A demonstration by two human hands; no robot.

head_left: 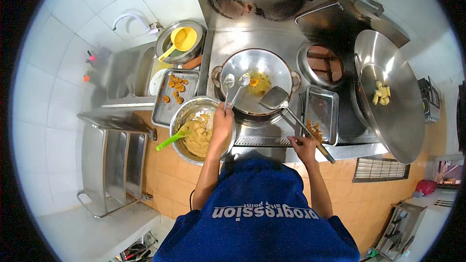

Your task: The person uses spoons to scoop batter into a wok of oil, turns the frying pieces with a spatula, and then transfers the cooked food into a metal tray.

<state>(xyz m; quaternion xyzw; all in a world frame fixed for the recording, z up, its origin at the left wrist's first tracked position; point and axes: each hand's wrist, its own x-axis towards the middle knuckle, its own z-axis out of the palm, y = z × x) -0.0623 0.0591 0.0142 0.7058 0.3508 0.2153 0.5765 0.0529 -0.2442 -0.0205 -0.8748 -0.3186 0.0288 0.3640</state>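
My left hand (223, 116) is closed around the handles of two metal spoons (237, 87), their bowls over the near left of a wok (276, 68). A small orange piece (253, 82) lies in the wok's shallow oil. Under my left forearm stands a metal bowl (177, 116) of thick yellowish batter (196, 138), with a green-handled utensil (172, 139) in it. My right hand (305, 149) has its fingers pinched together, right beside the handle of a wok spatula (275, 98); what they hold, if anything, is hidden. The spatula's blade rests at the wok's right rim.
A tray of browned fried pieces (177, 87) lies left of the wok; another tray (323, 106) with crumbs lies right. A large tilted wok (403, 102) holds pale chunks (382, 93). A yellow ladle (183, 40) sits on a pot by the sink (121, 75).
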